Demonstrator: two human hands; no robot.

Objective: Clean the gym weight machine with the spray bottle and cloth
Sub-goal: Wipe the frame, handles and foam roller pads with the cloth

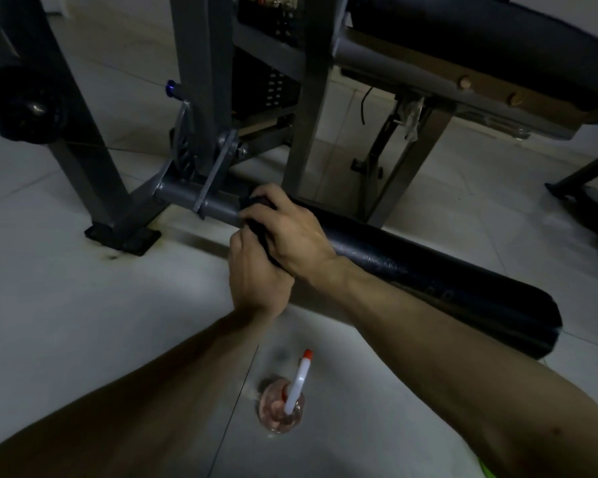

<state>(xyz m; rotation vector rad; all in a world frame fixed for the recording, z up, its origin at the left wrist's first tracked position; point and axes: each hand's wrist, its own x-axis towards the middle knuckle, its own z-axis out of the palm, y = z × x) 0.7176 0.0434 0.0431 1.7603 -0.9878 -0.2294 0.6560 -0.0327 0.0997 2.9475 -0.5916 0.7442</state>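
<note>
A grey steel weight machine (201, 98) stands on the tiled floor. Its low horizontal bar (218, 210) carries a long black foam roller pad (428, 281) that runs toward the lower right. A dark cloth (261, 225) is wrapped around the bar where the pad begins. My right hand (290, 232) grips the cloth from above, fingers curled over it. My left hand (256, 270) holds the cloth from below, partly hidden under my right wrist. A clear spray bottle (283, 405) with pinkish liquid and a white-and-orange nozzle stands upright on the floor between my forearms.
A black padded bench (480, 39) juts out at the upper right on grey legs. A black round roller (25, 108) sits at the left. The stack of weight plates (273, 88) is behind the uprights. A black foot plate (125, 236) rests on the floor.
</note>
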